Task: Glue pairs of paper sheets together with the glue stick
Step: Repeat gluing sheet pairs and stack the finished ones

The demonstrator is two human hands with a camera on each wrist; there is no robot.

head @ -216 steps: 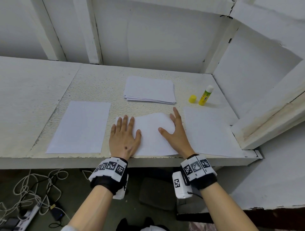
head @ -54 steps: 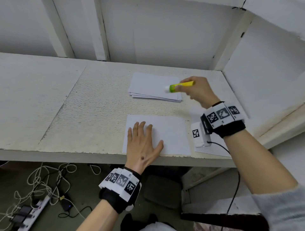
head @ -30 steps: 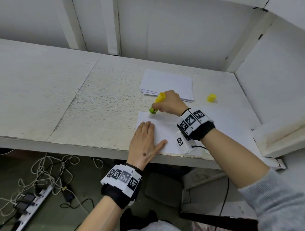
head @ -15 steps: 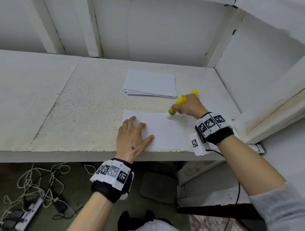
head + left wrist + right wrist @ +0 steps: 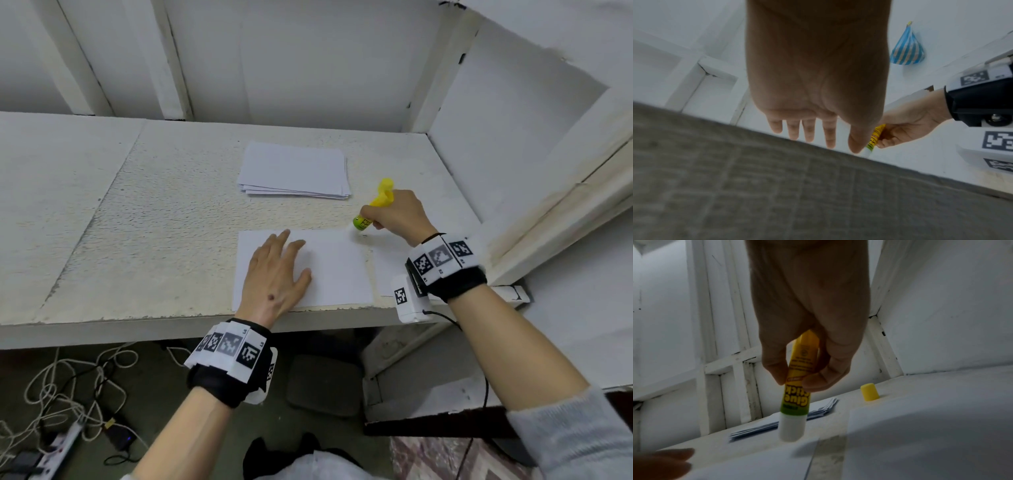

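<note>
A white paper sheet (image 5: pixel 337 270) lies at the table's front edge. My left hand (image 5: pixel 275 274) rests flat on its left half, fingers straight. My right hand (image 5: pixel 394 214) grips the yellow-green glue stick (image 5: pixel 368 217), tilted, with its white tip down at the sheet's far right corner. In the right wrist view my thumb and fingers pinch the glue stick (image 5: pixel 797 386) and its tip touches the paper. A second sheet (image 5: pixel 388 263) lies to the right, partly under my right wrist. A stack of white sheets (image 5: pixel 294 171) sits further back.
The yellow cap (image 5: pixel 869 392) stands on the table behind the glue stick. White walls close in the back and right of the table (image 5: pixel 137 222). Cables and a power strip (image 5: pixel 51 445) lie on the floor below. A blue striped bag (image 5: pixel 906 47) hangs on the wall.
My right hand has carried the glue stick rightward along the sheet's far edge to its right corner. My left hand stays flat on the sheet.
</note>
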